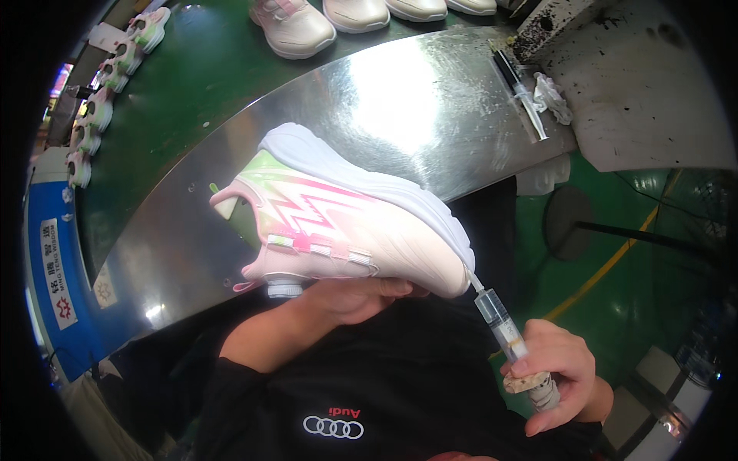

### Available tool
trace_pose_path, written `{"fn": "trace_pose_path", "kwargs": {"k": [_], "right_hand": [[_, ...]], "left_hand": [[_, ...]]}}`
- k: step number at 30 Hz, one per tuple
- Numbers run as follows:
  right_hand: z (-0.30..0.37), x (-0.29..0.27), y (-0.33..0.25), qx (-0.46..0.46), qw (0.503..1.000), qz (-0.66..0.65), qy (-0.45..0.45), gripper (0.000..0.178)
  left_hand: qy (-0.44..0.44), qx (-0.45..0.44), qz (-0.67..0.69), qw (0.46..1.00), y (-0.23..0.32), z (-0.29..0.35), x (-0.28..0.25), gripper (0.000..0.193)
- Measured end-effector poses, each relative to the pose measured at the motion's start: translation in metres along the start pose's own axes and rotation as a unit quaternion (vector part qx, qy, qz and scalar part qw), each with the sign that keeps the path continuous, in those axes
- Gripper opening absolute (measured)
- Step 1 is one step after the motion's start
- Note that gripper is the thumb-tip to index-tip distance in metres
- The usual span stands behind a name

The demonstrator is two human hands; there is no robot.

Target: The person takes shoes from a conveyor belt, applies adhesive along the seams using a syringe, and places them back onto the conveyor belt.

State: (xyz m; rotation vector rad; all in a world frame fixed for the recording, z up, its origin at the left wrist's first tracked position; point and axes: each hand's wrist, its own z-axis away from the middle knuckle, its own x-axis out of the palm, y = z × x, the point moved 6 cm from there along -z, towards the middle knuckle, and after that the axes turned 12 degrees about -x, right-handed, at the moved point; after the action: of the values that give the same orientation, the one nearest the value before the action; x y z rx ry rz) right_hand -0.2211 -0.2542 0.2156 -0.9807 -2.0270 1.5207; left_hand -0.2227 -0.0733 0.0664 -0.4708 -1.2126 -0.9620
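A pale pink and cream sneaker [330, 219] with green and bright pink zigzag trim lies on its side, its thick white sole facing away from me. My left hand [350, 300] grips it from beneath at the near side; part of the fingers is hidden behind the shoe. In my right hand [557, 369] is a clear syringe [500, 319], with fingers wrapped round its barrel end and taped plunger. The syringe's tip meets the seam between upper and sole at the toe. A white dial [284, 289] sits on the shoe's near side.
The shoe is above a shiny metal work plate [231, 154]. Several similar sneakers [296, 31] stand on the green surface beyond, and more shoes line the far left. A second, dark-topped syringe [519, 92] and crumpled white tissue [551, 100] lie at the plate's right end.
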Motion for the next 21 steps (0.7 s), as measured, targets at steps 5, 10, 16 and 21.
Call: {"fn": "trace_pose_path", "kwargs": {"k": [5, 10, 16, 21], "right_hand": [[0.002, -0.001, -0.003, -0.016, 0.999, 0.032, 0.007, 0.055], [0.005, 0.001, -0.004, -0.039, 0.995, 0.091, 0.016, 0.056], [0.001, 0.011, -0.001, -0.06, 0.982, 0.179, -0.002, 0.053], [0.001, 0.023, 0.002, -0.091, 0.953, 0.289, -0.012, 0.047]], "left_hand": [[0.013, 0.013, -0.003, 1.0, 0.005, -0.008, 0.007, 0.042], [0.009, 0.017, 0.012, 1.0, 0.008, -0.017, 0.009, 0.039], [0.02, 0.049, 0.016, 0.998, 0.016, -0.024, 0.016, 0.037], [0.008, 0.021, 0.023, 0.999, 0.014, -0.028, 0.015, 0.032]]}}
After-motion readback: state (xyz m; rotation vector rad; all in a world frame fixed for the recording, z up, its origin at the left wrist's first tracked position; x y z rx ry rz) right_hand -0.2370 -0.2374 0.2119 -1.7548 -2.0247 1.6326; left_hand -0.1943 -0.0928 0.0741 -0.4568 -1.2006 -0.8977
